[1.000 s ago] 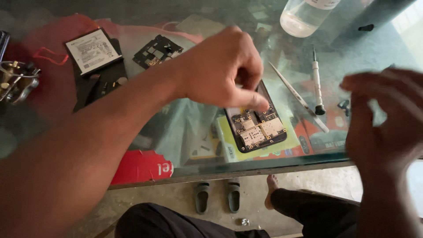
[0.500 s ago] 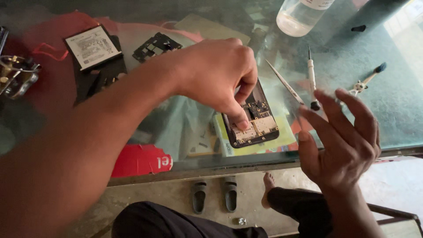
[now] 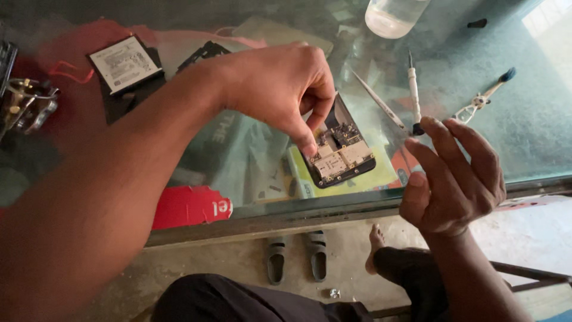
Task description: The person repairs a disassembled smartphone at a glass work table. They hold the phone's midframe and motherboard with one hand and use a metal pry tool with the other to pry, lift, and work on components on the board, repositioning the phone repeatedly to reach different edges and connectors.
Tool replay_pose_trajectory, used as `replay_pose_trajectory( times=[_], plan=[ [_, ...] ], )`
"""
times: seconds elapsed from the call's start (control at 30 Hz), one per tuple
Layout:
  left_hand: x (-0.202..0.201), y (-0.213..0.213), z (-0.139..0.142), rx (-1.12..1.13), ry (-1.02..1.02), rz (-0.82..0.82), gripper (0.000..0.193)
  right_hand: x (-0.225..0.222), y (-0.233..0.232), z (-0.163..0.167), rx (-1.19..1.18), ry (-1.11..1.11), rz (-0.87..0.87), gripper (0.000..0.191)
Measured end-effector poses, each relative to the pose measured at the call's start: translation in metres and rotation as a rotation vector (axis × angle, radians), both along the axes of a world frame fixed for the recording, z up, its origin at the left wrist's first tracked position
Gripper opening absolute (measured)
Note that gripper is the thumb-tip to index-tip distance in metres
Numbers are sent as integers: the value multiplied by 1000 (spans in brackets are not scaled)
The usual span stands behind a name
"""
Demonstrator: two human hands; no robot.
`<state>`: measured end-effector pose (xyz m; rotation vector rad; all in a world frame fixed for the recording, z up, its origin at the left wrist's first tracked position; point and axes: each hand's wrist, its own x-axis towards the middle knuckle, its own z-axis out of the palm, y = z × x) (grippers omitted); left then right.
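Note:
An opened phone (image 3: 344,154) with its circuit board bare lies on a glass table (image 3: 488,95). My left hand (image 3: 280,89) reaches over it, thumb and forefinger pinched together at the board's left edge; whether a small part sits between them I cannot tell. My right hand (image 3: 453,176) hovers to the right of the phone, near the table's front edge, palm up, fingers spread and holding nothing. Just beyond its fingertips lie tweezers (image 3: 381,104) and a small white screwdriver (image 3: 413,95).
A phone battery (image 3: 124,63) rests on a dark cover at far left, beside a metal clamp (image 3: 27,101). A clear bottle (image 3: 393,15) stands at the back; a small brush (image 3: 485,95) lies right. Sandals (image 3: 297,257) and my legs show below the glass.
My right hand has come in from the right, closer to the phone, and turned palm up with fingers spread. My left hand has stayed pinched over the phone's board.

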<state>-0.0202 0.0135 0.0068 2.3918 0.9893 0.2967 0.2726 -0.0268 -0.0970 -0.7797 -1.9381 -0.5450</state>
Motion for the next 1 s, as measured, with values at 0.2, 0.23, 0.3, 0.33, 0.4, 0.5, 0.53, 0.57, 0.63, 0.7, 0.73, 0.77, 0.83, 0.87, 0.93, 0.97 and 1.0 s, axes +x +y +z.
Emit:
replay_pose_trajectory(
  times=[0.2,0.23,0.3,0.33,0.4,0.5,0.53,0.57,0.63,0.7,0.73,0.77,0.83,0.87,0.93,0.97,1.0],
  plan=[
    [-6,5,3,-17,47,-6,24,5,10,-5,78,-47,35,44],
    [-7,6,3,-29,39,-13,25,6,12,-7,90,-38,59,42],
    [-10,7,4,-47,27,-32,25,8,15,-11,119,-16,102,39],
    [-11,9,3,-43,29,-43,26,9,16,-12,123,-30,69,38],
    [-13,10,3,-33,29,-57,26,11,18,-15,130,-61,12,35],
    [-14,15,1,0,9,-113,27,14,22,-18,134,-50,22,36],
    [-14,17,0,-11,17,-119,27,14,25,-19,138,-58,23,36],
    [-14,18,-1,-26,23,-124,26,16,26,-20,138,-68,26,36],
    [-13,19,-6,-50,37,-129,26,18,29,-23,123,-80,13,36],
    [-16,18,-8,-52,49,-96,27,19,32,-25,117,-86,12,38],
    [-18,17,-8,-39,50,-88,28,20,32,-27,118,-90,16,38],
    [-18,16,-8,-25,53,-83,29,21,32,-27,126,-93,15,37],
    [-16,14,-7,-25,54,-73,28,22,31,-28,115,-95,6,37],
    [-14,14,-6,-36,52,-61,27,23,30,-28,99,-93,6,38],
    [-14,12,-2,-24,56,-16,28,23,30,-28,84,-80,18,39],
    [-11,10,-2,-15,56,5,30,24,29,-28,70,-74,20,40],
    [-8,9,-3,-8,56,24,32,24,29,-28,61,-71,18,40]
  ],
)
